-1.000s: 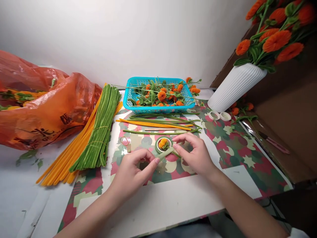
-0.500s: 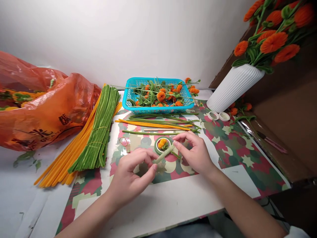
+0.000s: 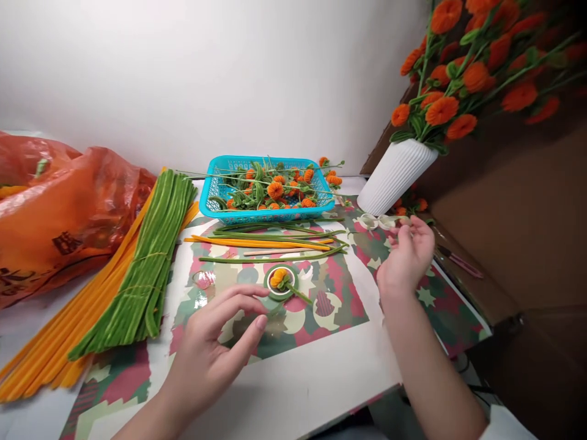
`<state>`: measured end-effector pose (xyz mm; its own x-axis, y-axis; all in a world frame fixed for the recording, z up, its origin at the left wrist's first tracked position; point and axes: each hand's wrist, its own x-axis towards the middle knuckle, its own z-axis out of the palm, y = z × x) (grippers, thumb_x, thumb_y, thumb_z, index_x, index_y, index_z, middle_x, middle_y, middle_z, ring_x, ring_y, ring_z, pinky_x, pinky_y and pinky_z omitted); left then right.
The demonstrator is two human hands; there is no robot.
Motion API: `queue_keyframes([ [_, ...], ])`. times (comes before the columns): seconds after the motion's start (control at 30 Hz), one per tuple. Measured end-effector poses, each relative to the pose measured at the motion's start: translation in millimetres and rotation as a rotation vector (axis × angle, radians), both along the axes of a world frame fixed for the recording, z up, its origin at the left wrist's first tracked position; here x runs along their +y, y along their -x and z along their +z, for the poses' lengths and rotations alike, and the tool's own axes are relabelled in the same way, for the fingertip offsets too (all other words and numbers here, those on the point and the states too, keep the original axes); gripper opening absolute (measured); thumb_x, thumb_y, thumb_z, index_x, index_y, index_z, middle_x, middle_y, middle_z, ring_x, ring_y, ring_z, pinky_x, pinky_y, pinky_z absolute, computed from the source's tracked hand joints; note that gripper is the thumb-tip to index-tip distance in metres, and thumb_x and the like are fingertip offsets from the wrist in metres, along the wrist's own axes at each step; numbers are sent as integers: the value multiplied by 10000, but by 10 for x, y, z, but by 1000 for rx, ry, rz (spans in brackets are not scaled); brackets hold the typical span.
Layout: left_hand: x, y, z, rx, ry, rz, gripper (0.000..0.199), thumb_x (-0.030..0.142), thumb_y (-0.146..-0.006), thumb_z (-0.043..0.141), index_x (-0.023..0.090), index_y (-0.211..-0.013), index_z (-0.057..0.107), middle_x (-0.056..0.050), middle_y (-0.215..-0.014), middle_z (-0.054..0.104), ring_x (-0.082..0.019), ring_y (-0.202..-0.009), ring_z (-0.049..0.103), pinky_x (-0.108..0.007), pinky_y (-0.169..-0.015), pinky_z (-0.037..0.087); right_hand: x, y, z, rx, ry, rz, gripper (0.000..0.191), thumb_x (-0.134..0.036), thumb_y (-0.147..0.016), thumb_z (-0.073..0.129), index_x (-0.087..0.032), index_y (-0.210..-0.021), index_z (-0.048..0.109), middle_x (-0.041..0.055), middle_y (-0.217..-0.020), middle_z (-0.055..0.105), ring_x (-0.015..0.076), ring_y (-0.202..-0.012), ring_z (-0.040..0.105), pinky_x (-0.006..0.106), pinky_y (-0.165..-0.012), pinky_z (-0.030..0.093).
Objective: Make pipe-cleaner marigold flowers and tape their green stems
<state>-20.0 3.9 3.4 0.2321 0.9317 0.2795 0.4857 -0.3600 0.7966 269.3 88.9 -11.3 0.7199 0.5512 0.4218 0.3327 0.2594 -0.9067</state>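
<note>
My left hand [image 3: 224, 342] hovers over the patterned mat, fingers apart with nothing between them. Just beyond its fingertips, a small yellow flower [image 3: 278, 278] with a green stem rests on a round green tape roll [image 3: 294, 291]. On the right, my right hand [image 3: 408, 253] is raised by two pale rings [image 3: 368, 221] near the vase. Its fingers are bent at a ring, and whether they grip anything is too small to tell. Green and orange fuzzy stems [image 3: 261, 243] lie across the mat behind the flower.
A blue basket [image 3: 270, 215] of orange flowers stands at the back. Left are bundled green stems [image 3: 142, 263], orange stems [image 3: 50, 348] and an orange bag [image 3: 55, 214]. A white vase [image 3: 397, 177] leans at the right, near a pink-handled tool [image 3: 463, 264].
The pale green strip is no longer between my hands. My right hand has moved right to the rings, my left fingers have spread, and the view has shifted right.
</note>
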Motion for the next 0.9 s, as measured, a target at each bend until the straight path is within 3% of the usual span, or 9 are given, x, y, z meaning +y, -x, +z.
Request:
queue_keyframes([
  [0.1, 6, 2, -22, 27, -39, -15, 63, 254, -837, 582, 245, -803, 634, -42, -1028, 688, -203, -904, 665, -262, -743, 520, 90, -273, -92, 57, 139, -75, 545, -454, -865, 420, -277, -1373, 337, 96, -1407, 395, 254, -1304, 429, 420, -929, 470],
  [0.2, 14, 30, -71, 42, -52, -27, 47, 271, -838, 592, 250, -830, 633, -38, -1044, 683, -195, -916, 663, -232, -723, 521, 102, -281, -158, 127, 235, -15, 646, -503, -873, 352, -313, -1467, 180, 61, -1478, 320, 244, -1370, 355, 457, -987, 444],
  [0.37, 43, 84, -141, 77, -77, -21, 50, 289, -838, 606, 249, -840, 635, -39, -1046, 680, -194, -937, 656, -228, -754, 514, 20, 127, -93, 264, 255, 126, 688, -427, -825, 488, -309, -1453, 231, 57, -1490, 338, 232, -1407, 309, 486, -1081, 364],
  [0.5, 50, 77, -106, 92, -109, 0, 45, 267, -835, 606, 237, -821, 637, -50, -1033, 686, -201, -924, 659, -249, -750, 516, -89, 409, -14, 315, 279, 361, 641, -359, -789, 542, -273, -1394, 351, 85, -1514, 321, 249, -1414, 296, 459, -1073, 374],
  [0.73, 89, 158, 257, 170, -109, 185, 153, 289, -883, 531, 209, -797, 628, -66, -996, 695, -227, -971, 646, -319, -844, 501, -168, 516, -76, 345, 263, 482, 557, -353, -739, 617, -269, -1274, 487, 76, -1473, 401, 272, -1385, 341, 457, -1097, 338],
  [0.9, 113, 587, 572, 615, 118, 226, 290, 457, -855, 533, 239, -993, 666, -63, -1033, 701, -263, -957, 646, -349, -776, 517, -167, 495, -82, 380, 283, 495, 552, -384, -734, 654, -285, -1261, 522, 69, -1461, 416, 297, -1379, 343, 479, -1111, 299],
])
